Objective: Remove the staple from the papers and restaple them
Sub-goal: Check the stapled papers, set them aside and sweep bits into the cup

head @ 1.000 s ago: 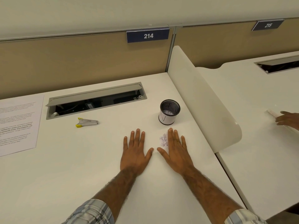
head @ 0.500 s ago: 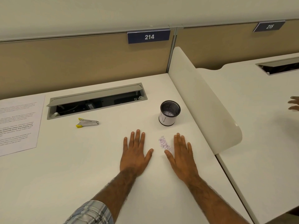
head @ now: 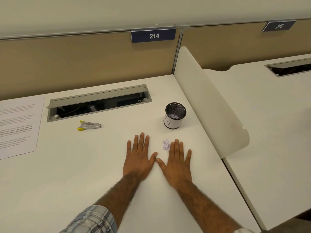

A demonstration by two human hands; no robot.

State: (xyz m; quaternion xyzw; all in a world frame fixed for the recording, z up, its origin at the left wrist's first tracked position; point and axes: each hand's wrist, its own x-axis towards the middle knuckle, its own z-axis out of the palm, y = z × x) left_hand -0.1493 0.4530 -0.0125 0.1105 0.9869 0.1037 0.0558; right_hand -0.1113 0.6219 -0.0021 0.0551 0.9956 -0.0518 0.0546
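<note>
Desk (head: pixel 80 185): stapler (head: pixel 89 125) apart from left hand (head: pixel 138 159)

Silver, yellow-tipped stapler (head: pixel 89 125); black mesh cup (head: pixel 175 115); blue-grey plaid sleeve (head: pixel 94 219).

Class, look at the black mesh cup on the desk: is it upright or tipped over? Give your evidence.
Upright: the mesh cup stands on its base, with its round open rim facing up.
</note>
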